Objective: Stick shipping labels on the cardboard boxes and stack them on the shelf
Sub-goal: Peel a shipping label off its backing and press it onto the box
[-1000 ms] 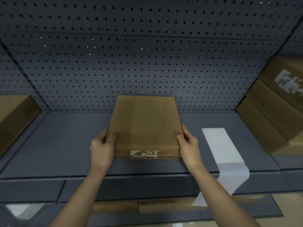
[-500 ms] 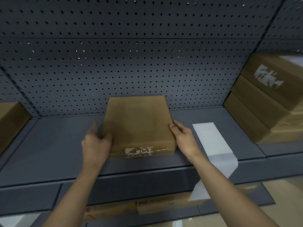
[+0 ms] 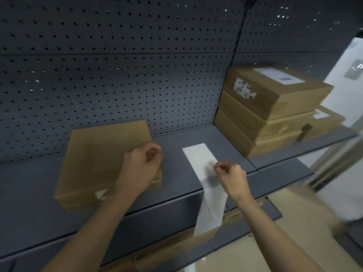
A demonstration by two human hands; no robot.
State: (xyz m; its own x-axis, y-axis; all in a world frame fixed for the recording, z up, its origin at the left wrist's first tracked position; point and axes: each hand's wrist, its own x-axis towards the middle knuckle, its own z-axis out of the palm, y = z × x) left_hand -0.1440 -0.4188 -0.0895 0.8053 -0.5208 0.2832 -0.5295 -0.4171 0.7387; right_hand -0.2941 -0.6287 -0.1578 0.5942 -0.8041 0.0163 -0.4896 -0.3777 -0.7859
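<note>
Now, left hand (image 3: 141, 165): clenched over the box (image 3: 102, 158), at its near right corner.
Right hand (image 3: 230, 173): curled above the label strip (image 3: 200, 158) (blurred; grasp unclear).
Box: flat on the shelf (image 3: 29, 185), against the pegboard (image 3: 117, 75).
Strip: beside it, drooping over the edge.

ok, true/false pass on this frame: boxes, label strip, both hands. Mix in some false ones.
1. The white label strip lies on the shelf and hangs over its front edge. True.
2. The cardboard box nearest the hands has a shipping label on its top. False: the top is bare brown.
3. The stack of boxes at right is three high, and the top box carries a white label. True.
4. Both hands grip the near box. False: the left hand is curled above its right front corner, and the right hand is over the strip.
</note>
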